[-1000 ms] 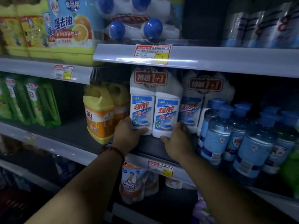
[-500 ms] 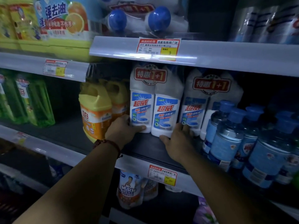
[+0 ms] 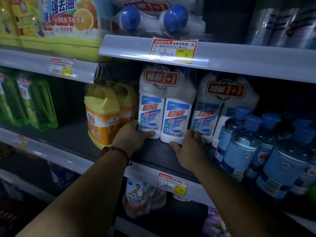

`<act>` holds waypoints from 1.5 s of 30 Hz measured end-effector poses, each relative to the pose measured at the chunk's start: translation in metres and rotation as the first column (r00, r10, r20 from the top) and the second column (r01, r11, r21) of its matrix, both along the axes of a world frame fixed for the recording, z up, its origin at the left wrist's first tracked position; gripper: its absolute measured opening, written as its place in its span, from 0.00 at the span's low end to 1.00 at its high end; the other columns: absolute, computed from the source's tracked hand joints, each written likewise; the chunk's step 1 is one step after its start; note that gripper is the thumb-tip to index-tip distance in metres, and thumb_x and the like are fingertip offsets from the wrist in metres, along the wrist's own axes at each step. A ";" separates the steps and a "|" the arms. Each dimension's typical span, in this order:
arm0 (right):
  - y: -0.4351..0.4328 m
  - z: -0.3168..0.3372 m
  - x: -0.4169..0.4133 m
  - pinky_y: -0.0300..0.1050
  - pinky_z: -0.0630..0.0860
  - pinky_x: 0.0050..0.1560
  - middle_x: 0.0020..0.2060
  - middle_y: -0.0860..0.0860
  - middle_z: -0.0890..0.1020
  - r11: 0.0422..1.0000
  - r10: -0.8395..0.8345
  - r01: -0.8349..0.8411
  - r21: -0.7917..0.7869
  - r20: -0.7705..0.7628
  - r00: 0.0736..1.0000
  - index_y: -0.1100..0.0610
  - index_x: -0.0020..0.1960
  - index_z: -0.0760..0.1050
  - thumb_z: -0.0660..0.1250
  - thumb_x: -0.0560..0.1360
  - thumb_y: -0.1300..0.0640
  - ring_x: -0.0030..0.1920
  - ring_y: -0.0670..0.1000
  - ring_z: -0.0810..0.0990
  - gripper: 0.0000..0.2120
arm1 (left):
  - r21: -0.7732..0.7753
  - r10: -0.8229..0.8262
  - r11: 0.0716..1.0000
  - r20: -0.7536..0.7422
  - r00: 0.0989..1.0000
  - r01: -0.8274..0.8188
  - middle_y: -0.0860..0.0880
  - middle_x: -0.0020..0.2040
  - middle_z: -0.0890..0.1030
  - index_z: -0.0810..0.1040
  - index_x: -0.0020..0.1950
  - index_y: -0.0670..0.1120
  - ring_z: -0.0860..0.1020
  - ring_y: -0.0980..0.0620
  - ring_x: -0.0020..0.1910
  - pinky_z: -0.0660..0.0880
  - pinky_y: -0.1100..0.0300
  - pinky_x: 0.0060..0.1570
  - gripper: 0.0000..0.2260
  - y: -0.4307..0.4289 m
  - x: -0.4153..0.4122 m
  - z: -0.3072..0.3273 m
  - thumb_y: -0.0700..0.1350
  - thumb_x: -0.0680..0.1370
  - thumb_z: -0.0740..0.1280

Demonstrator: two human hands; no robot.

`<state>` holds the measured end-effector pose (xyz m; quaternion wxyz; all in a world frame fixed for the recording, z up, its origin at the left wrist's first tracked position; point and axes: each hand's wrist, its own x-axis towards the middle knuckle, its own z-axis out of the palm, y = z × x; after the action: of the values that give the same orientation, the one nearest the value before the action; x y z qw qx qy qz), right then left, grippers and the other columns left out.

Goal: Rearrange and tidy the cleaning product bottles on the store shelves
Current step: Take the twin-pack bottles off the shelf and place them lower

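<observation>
A shrink-wrapped twin pack of white toilet-cleaner bottles [image 3: 164,103] with a red "1+1" label stands upright on the middle shelf [image 3: 153,153]. My left hand [image 3: 131,135] grips its lower left corner, thumb across the front of the base. My right hand [image 3: 189,147] holds its lower right corner, fingers tucked between this pack and a second identical twin pack [image 3: 222,106] just to the right. A beaded bracelet sits on my left wrist.
Yellow-orange detergent jugs [image 3: 102,115] stand close on the left, clear blue-capped bottles [image 3: 246,144] crowd the right. Green refill pouches [image 3: 34,103] sit far left. The upper shelf rail [image 3: 222,57] hangs low above the packs. Pouches [image 3: 136,197] hang below.
Both hands have stayed on the base of the twin pack. The pack has shifted slightly back and to the left on the shelf, and the camera has moved closer.
</observation>
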<state>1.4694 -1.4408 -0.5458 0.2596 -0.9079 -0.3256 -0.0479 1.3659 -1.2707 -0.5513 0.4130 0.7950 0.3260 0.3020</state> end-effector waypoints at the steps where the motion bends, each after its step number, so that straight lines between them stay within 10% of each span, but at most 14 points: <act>1: 0.000 0.000 0.000 0.56 0.67 0.67 0.71 0.60 0.64 1.000 -0.001 0.001 -0.001 0.006 1.000 0.58 0.70 0.61 0.65 0.78 0.40 0.70 0.63 0.64 0.31 | -0.004 0.003 1.000 0.000 1.000 -0.003 0.53 0.58 0.84 0.80 0.61 0.52 0.81 0.51 0.56 0.77 0.48 0.63 0.20 0.000 0.001 0.000 0.54 0.71 0.78; 15: -0.005 0.010 -0.004 0.56 0.62 0.72 0.74 0.60 0.59 0.990 0.036 -0.045 -0.133 -0.066 0.997 0.61 0.74 0.58 0.62 0.79 0.39 0.74 0.63 0.57 0.35 | 0.027 0.082 0.997 -0.153 0.985 -0.078 0.49 0.59 0.81 0.80 0.61 0.42 0.78 0.49 0.59 0.74 0.52 0.64 0.25 0.002 -0.008 0.028 0.49 0.68 0.81; 20: -0.035 0.043 -0.025 0.51 0.70 0.69 0.71 0.59 0.66 0.960 0.206 -0.233 -0.155 -0.169 0.964 0.59 0.75 0.60 0.68 0.78 0.47 0.70 0.60 0.68 0.33 | 0.424 0.143 0.905 -0.375 0.916 0.032 0.40 0.60 0.81 0.77 0.64 0.44 0.79 0.40 0.59 0.76 0.53 0.58 0.18 -0.034 -0.057 0.073 0.49 0.76 0.71; 27: -0.097 0.110 -0.081 0.51 0.73 0.65 0.70 0.53 0.70 0.888 0.459 -0.456 -0.057 0.159 0.874 0.54 0.75 0.64 0.69 0.77 0.51 0.67 0.56 0.73 0.29 | 0.590 0.149 0.798 -0.394 0.907 0.125 0.48 0.60 0.81 0.78 0.62 0.52 0.80 0.44 0.60 0.78 0.49 0.58 0.20 -0.109 -0.140 0.146 0.59 0.74 0.70; 45: -0.101 0.290 -0.084 0.48 0.73 0.63 0.64 0.52 0.73 0.853 0.393 -0.481 0.201 0.358 0.847 0.53 0.67 0.72 0.68 0.77 0.58 0.62 0.56 0.75 0.18 | 0.748 0.226 0.657 -0.073 0.971 -0.097 0.47 0.63 0.77 0.69 0.72 0.49 0.76 0.48 0.61 0.76 0.53 0.60 0.21 -0.096 -0.180 0.283 0.44 0.79 0.66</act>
<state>1.3853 -1.5420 -0.2558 0.3376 -0.7433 -0.5513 -0.1720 1.1854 -1.3668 -0.2686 -0.0002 0.8830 0.2772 0.3788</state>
